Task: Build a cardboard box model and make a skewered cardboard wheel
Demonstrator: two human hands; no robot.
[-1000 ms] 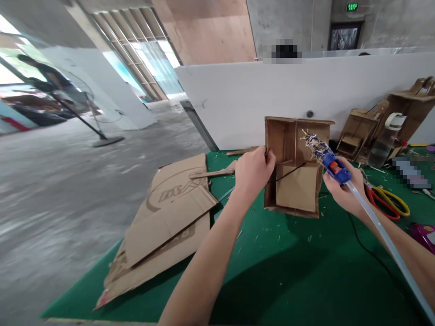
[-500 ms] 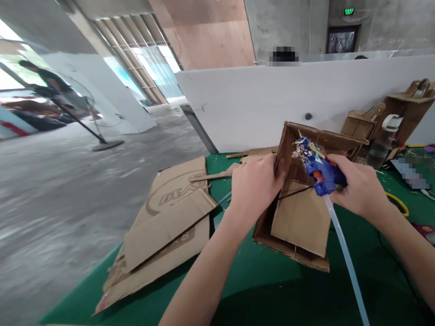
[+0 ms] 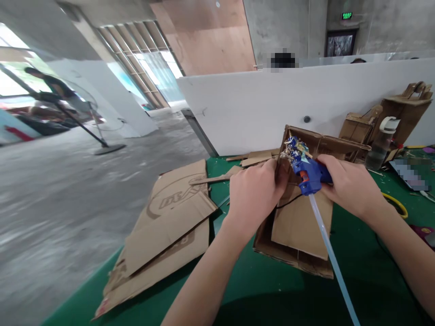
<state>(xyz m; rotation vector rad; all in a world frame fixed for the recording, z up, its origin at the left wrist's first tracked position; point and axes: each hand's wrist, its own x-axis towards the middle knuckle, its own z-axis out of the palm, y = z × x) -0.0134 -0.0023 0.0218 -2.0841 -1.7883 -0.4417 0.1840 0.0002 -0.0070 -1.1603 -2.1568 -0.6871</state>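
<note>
My right hand (image 3: 350, 185) is wrapped round the grip of a blue hot glue gun (image 3: 311, 174), its nozzle crusted with dried glue and bits. A long clear glue stick (image 3: 335, 258) trails from the gun's back end toward me. Tilted on the green table, an open cardboard box (image 3: 292, 253) has a flat cardboard panel (image 3: 302, 226) inside it. My left hand (image 3: 256, 188) grips the box's left wall, thumb inside and fingers outside. The gun's nozzle is over the box's far left corner; whether it touches the cardboard I cannot tell.
Flat cardboard sheets (image 3: 170, 226) lie at the left on the green table (image 3: 258, 290). A white partition (image 3: 244, 113) stands behind. To the right are a water bottle (image 3: 380, 142), cardboard constructions (image 3: 397, 113), a yellow ring-shaped thing (image 3: 397, 204) and scissors (image 3: 424, 232). Someone (image 3: 57, 88) is in the background.
My right hand has moved the glue gun left, bringing its nozzle nearer the box's far left corner. The left hand keeps its hold on the box wall.
</note>
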